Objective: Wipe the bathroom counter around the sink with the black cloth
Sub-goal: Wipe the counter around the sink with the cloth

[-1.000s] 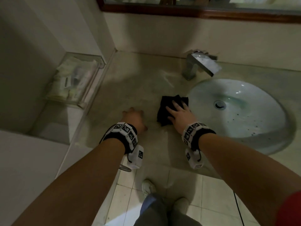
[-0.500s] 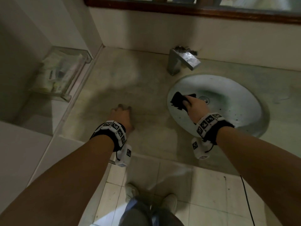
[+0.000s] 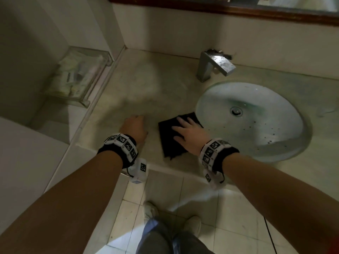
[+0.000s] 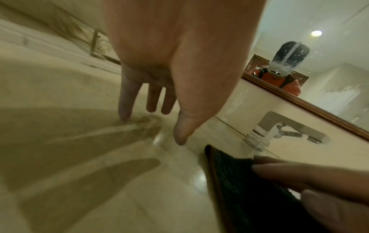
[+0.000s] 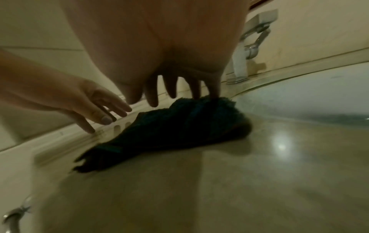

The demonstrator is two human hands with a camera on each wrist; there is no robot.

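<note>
The black cloth (image 3: 169, 140) lies flat on the pale stone counter (image 3: 143, 92), just left of the round glass sink (image 3: 256, 125). My right hand (image 3: 187, 132) presses down on the cloth with straight, spread fingers. In the right wrist view those fingers (image 5: 152, 94) reach over the dark cloth (image 5: 179, 130) beside the sink's rim. My left hand (image 3: 134, 127) rests on the bare counter a little left of the cloth, fingertips (image 4: 124, 110) touching the stone, holding nothing. The cloth's edge (image 4: 239, 181) shows at the lower right of the left wrist view.
A square chrome tap (image 3: 212, 67) stands behind the sink against the back wall, under a wood-framed mirror (image 3: 238, 11). A clear tray (image 3: 80, 79) of toiletries sits on a lower ledge to the left. The counter's front edge is just below my wrists, tiled floor beneath.
My right hand carried the cloth from the counter over the sink bowl, then back onto the counter left of the sink, where it is now spread flat. The left hand stayed put.
</note>
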